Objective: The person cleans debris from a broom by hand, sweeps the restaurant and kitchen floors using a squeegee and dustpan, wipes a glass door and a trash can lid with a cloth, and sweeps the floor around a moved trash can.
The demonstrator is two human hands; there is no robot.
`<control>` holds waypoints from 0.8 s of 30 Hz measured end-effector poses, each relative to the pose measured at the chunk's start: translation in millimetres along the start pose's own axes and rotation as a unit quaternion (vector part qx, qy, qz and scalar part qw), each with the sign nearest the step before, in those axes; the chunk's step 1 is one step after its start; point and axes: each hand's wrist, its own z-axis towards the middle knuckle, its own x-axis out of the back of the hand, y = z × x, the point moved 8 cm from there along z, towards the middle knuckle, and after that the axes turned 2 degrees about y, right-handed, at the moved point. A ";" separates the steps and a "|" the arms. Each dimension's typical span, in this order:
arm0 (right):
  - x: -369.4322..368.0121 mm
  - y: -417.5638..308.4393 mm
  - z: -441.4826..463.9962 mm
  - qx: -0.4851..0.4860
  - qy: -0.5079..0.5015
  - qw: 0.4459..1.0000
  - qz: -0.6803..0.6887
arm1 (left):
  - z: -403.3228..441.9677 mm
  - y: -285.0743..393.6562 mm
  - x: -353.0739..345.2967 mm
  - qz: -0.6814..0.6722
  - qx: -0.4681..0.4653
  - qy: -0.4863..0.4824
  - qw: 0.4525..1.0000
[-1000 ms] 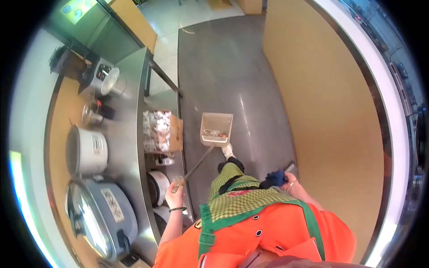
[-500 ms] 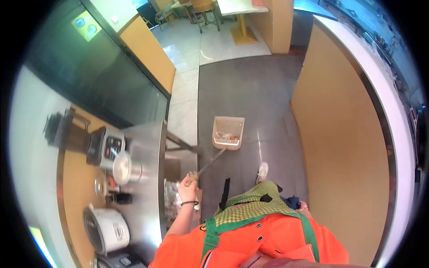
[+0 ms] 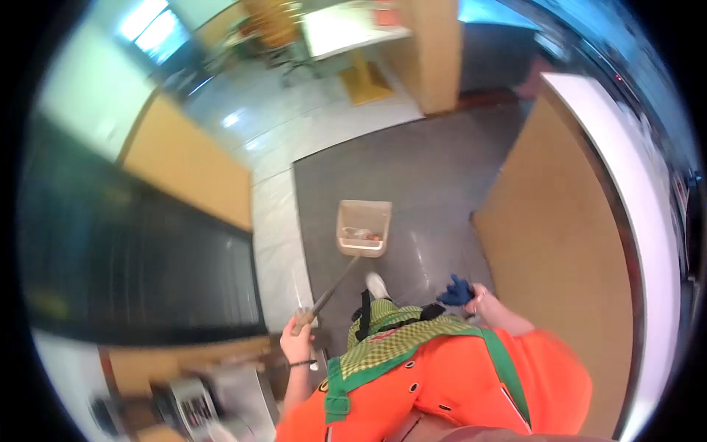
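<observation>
My left hand (image 3: 297,337) is closed around the end of a long dustpan handle (image 3: 328,296), which slants down and away from me. At its far end the pale beige dustpan (image 3: 364,214) hangs over or rests on the dark floor; I cannot tell which. White and orange scraps of litter (image 3: 362,235) lie inside the pan. Out to the right, my right hand (image 3: 479,297) grips a dark blue cloth (image 3: 457,292) with lobed, finger-like edges, close to the low partition. Part of that hand's fingers is hidden by the cloth.
A tan partition (image 3: 552,243) with a white top runs along my right. Left stand a dark glass door (image 3: 132,258) and a metal counter (image 3: 239,398) with a blender base (image 3: 193,405). Ahead are a white table (image 3: 350,29) and an orange-brown chair (image 3: 271,22).
My view has moved forward and turned, so the counter slid to the lower left. The dustpan stays ahead in my left hand. My right hand, with the blue cloth, swung forward into clearer view.
</observation>
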 end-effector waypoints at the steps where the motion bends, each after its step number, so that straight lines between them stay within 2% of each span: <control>1: -13.8 -17.2 34.2 -0.002 0.011 1.000 0.010 | 33.0 12.9 -17.9 0.000 -0.010 -0.011 1.000; 2: -39.9 -23.6 17.1 0.022 0.119 0.993 -0.007 | 59.9 38.6 -38.4 0.036 -0.018 -0.038 0.998; 3: -78.8 -27.1 3.8 0.002 0.123 0.992 0.033 | 89.4 53.9 -58.6 0.049 -0.021 -0.062 0.997; 5: -103.7 -46.2 52.3 0.006 0.045 0.998 0.041 | 146.7 93.4 -94.6 0.046 -0.056 -0.083 0.994; 6: -116.6 -50.9 73.8 0.004 0.045 0.998 0.050 | 181.1 110.6 -119.4 0.066 -0.051 -0.126 0.988; 8: -124.4 -84.2 93.2 0.063 0.152 0.977 -0.136 | 216.6 162.4 -166.8 0.102 -0.085 -0.150 0.980; 9: -187.8 -88.9 51.5 0.069 0.117 0.984 -0.118 | 248.7 186.8 -196.2 0.133 -0.120 -0.171 0.969; 10: -195.8 -100.4 75.4 0.062 0.125 0.989 -0.055 | 287.6 196.6 -222.1 0.124 -0.174 -0.194 0.958; 13: -240.0 -146.8 98.8 0.020 0.129 0.990 0.060 | 353.4 242.1 -320.4 0.200 -0.196 -0.222 0.934; 15: -248.4 -186.7 101.0 -0.007 0.124 0.986 0.115 | 344.8 279.6 -395.5 0.209 -0.180 -0.232 0.933; 17: -278.8 -240.7 109.7 -0.008 -0.020 0.980 0.197 | 338.7 303.6 -471.0 0.211 -0.153 -0.253 0.932; 19: -297.8 -285.6 152.1 -0.031 -0.087 0.961 0.261 | 343.7 316.5 -540.5 0.214 -0.159 -0.265 0.926; 21: -366.5 -354.8 139.9 -0.042 -0.105 0.950 0.290 | 365.7 339.9 -607.7 0.238 -0.166 -0.275 0.917; 23: -403.0 -415.4 170.6 -0.023 -0.167 0.943 0.286 | 398.4 351.6 -666.6 0.236 -0.174 -0.308 0.905; 24: -414.3 -445.6 171.0 -0.020 -0.167 0.939 0.299 | 404.2 363.3 -698.8 0.232 -0.171 -0.317 0.904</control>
